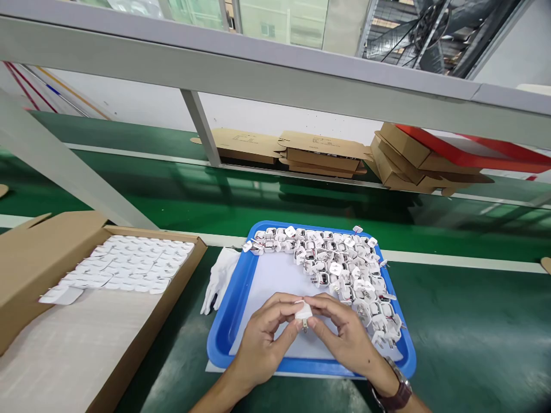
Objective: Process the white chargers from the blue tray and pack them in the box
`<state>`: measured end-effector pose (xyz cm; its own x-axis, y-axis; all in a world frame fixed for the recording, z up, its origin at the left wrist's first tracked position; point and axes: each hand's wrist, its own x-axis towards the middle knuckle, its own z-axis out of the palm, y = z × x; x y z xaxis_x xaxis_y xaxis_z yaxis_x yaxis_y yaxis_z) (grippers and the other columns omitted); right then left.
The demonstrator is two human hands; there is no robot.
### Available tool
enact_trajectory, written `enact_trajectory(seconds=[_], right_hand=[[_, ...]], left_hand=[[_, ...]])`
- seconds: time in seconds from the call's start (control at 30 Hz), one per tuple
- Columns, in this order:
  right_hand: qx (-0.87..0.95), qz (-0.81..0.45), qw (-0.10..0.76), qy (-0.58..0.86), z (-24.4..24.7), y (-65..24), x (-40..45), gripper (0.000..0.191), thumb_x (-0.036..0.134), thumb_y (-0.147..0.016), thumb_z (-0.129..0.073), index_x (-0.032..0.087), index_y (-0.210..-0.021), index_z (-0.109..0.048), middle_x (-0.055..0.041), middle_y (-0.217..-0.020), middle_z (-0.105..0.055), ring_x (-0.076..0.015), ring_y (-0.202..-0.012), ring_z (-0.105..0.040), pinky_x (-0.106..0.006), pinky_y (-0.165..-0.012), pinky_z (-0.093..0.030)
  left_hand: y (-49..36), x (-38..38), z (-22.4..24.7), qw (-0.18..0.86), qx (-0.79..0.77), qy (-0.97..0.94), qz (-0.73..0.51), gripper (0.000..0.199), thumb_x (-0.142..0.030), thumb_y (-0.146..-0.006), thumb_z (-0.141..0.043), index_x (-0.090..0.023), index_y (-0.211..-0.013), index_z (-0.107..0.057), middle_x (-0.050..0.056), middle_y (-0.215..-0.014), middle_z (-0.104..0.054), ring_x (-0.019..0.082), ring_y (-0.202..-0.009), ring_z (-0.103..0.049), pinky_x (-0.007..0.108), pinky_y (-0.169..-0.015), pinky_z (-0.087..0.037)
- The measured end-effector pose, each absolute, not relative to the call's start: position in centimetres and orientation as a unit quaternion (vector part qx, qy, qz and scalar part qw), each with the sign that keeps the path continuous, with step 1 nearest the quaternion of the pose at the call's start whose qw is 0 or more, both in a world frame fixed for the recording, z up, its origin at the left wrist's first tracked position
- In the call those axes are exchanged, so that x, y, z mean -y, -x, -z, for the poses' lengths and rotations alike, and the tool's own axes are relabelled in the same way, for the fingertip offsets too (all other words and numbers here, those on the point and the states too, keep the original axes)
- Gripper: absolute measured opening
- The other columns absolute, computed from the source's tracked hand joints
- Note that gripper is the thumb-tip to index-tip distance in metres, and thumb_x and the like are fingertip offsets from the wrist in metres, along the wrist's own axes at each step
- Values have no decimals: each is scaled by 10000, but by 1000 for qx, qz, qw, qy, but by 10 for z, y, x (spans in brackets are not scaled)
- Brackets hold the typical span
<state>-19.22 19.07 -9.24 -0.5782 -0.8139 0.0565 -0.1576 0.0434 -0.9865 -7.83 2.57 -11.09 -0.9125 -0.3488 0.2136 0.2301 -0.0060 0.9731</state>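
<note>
Between my two hands, over the near part of a blue tray (pixel 230 332), is a small white plug adapter (pixel 303 311) with metal prongs pointing down toward me. My left hand (pixel 269 338) pinches its left side with thumb and fingers. From the right, my right hand (pixel 344 332) grips the same adapter, its fingertips close to the left ones. Many similar white plug adapters (pixel 336 268) lie crowded along the tray's back and right side, several with dark openings showing. White paper (pixel 271 287) lines the tray.
An open cardboard box (pixel 142 335) at left holds rows of flat white pieces (pixel 129 258). A white glove (pixel 221 275) lies between box and tray on the green table (pixel 473 321). Folded cardboard boxes (pixel 322 152) stand behind a grey metal frame (pixel 258 63); a red tray (pixel 469 149) tops one stack.
</note>
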Motion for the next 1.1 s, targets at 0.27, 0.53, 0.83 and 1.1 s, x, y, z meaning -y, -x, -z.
enact_trajectory(seconds=[0.27,0.53,0.83,1.1], right_hand=[[-674,601,262,342,93,192,-189,265,274,-988,-684,289,-1247,-738,-56,-1129,-726,-199,-1087,-719,-342,-979,-603],[-679,613,280,291,97,186,-186,396,427,-978,-691,265,-1338,-653,-81,-1192,-743,-216,-1106,-723,-381,-1025,-593],[-710,594,280,253,99,190,-189,498,536,-942,-711,251,-1345,-646,-90,-1162,-733,-238,-1081,-731,-399,-1007,-599],[-715,574,305,258,93,191,-190,422,541,-1037,-558,267,-1344,-654,-91,-1248,-749,-270,-1209,-695,-435,-1073,-551]], left_hand=[[81,-27,111,192,665,-35,721,217,-211,-986,-668,-214,-1169,-784,142,-1142,-708,259,-1051,-741,330,-871,-624],[84,-29,115,194,634,-79,744,152,-229,-944,-729,-198,-1077,-795,131,-1137,-712,233,-1021,-736,292,-823,-632],[82,-27,110,136,646,-87,746,381,-220,-883,-774,-222,-1262,-733,151,-1430,-597,300,-1215,-690,377,-986,-625],[85,-31,114,171,683,-104,702,351,-211,-890,-742,-231,-1238,-707,108,-1251,-669,267,-1140,-718,373,-975,-634]])
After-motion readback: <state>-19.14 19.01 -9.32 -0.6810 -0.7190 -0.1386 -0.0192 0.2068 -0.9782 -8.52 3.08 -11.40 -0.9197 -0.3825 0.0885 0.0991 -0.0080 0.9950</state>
